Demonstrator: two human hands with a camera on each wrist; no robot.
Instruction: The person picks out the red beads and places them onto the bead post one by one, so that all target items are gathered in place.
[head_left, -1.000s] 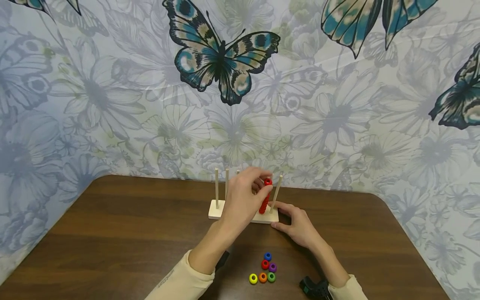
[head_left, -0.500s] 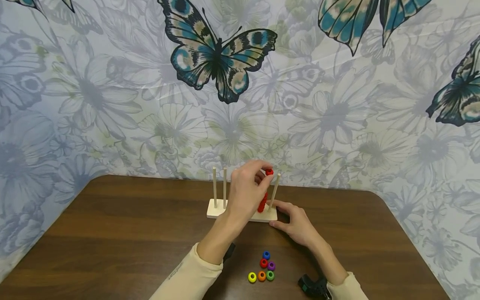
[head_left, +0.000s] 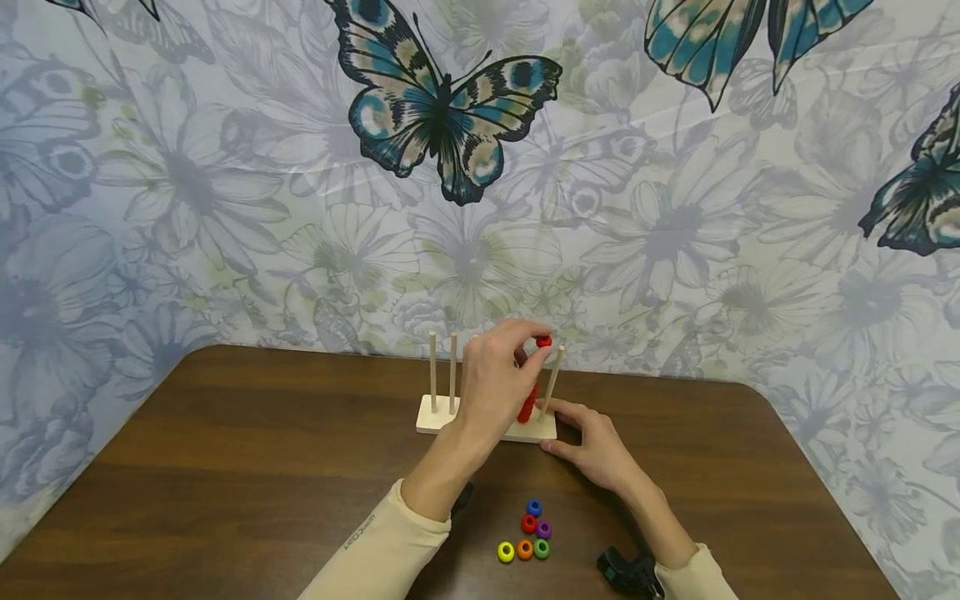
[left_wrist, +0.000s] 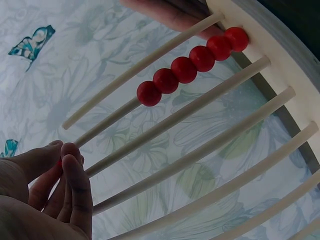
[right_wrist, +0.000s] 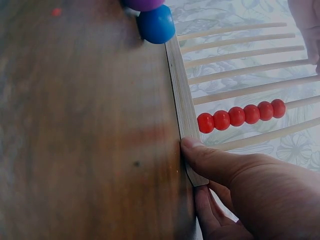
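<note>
A wooden peg stand with a pale base and several upright pegs stands near the table's back edge. My left hand pinches a red bead at the top of the second peg from the right; fingers hide most of it in the left wrist view, so I cannot tell if the peg is through it. Lower on that peg, several red beads sit stacked against the base, with bare peg above them. My right hand grips the stand's right end, thumb on the near edge, fingers partly hidden behind.
Loose beads lie on the brown table in front of the stand: blue, red, purple, yellow, orange and green. A butterfly-patterned cloth hangs behind the table.
My left hand has risen with the red bead, opening a gap above the stacked beads, and has shifted slightly right. My right hand keeps its hold on the stand.
</note>
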